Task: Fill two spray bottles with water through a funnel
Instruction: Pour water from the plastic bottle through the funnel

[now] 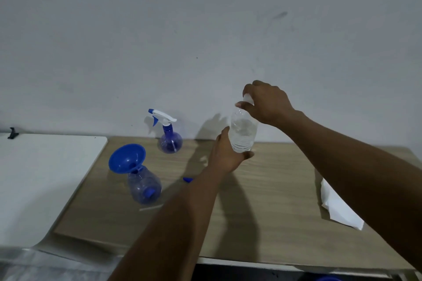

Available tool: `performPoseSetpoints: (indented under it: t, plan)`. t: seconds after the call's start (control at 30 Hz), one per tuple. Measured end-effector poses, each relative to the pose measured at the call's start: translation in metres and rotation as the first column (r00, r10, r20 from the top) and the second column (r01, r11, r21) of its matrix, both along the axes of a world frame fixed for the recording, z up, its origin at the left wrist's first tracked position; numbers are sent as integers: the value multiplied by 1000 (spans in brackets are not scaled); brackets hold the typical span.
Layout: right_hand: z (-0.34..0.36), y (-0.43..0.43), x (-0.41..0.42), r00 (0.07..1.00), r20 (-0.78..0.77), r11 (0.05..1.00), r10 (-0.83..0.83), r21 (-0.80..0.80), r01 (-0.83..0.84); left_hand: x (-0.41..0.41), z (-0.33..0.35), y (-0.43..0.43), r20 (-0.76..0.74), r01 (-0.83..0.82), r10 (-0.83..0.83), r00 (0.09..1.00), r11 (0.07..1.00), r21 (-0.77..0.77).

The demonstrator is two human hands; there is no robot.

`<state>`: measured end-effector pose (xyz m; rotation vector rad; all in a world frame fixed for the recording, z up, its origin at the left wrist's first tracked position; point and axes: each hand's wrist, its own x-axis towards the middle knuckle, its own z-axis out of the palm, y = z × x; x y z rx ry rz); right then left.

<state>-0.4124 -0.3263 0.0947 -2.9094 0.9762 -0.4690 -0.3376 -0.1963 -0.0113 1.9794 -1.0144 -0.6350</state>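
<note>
Well, from my end the picture is dim and soft, so some small things are hard to read. The white cap (248, 99) of the water bottle (242, 131) is mostly covered by the fingers of the right hand (268, 104), and I see only a sliver of it. A small blue piece (187, 179) on the table (269, 217) is half hidden behind the left forearm; I cannot tell what it is. Another blue thing (327, 279) is cut off by the bottom edge. A blue blob shows at the open spray bottle (144, 187), and I cannot tell whether it sits inside or on it.

The clear water bottle is held upright above the table, between both hands. The left hand (225, 155) cups its base, thumb up along one side and fingers curled beneath. The right hand grips the cap from above with curled fingers. How full the bottle is I cannot make out.

Well left of the hands, the open spray bottle stands on the table with the blue funnel (127, 158) in its neck, tilted to the left. Behind it, near the wall, the second spray bottle (170, 141) stands with its trigger head (161, 116) on. A thin clear tube (150, 208) lies just in front of the open one. A white cloth (338, 210) lies at the right, partly under the right forearm.
</note>
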Motion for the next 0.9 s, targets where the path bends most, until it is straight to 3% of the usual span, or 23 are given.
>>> performPoseSetpoints:
  t: [0.17, 0.4, 0.5, 0.63, 0.8, 0.9]
  plan:
    - [0, 23, -20, 993, 38, 992, 112, -58, -110, -3, -9, 3, 3, -26, 26, 1000, 999, -28]
    - [-1, 67, -36, 981, 91, 985, 170, -3, -171, -10, -14, 42, 20, -17, 17, 1000, 999, 33]
    - [8, 87, -45, 981, 36, 980, 191, 53, -192, -3, -16, 65, 9, 25, -26, 1000, 999, 41]
    - [19, 103, -47, 973, -87, 976, 215, -26, -218, 1, -14, 80, 22, 52, -53, 998, 997, 63]
    - [37, 100, -51, 865, -194, 880, 463, 214, -424, -3, -10, 86, 26, 66, -67, 997, 996, 60]
    - [42, 97, -53, 864, -252, 898, 436, 189, -398, -3, -10, 88, 26, 64, -65, 998, 997, 42]
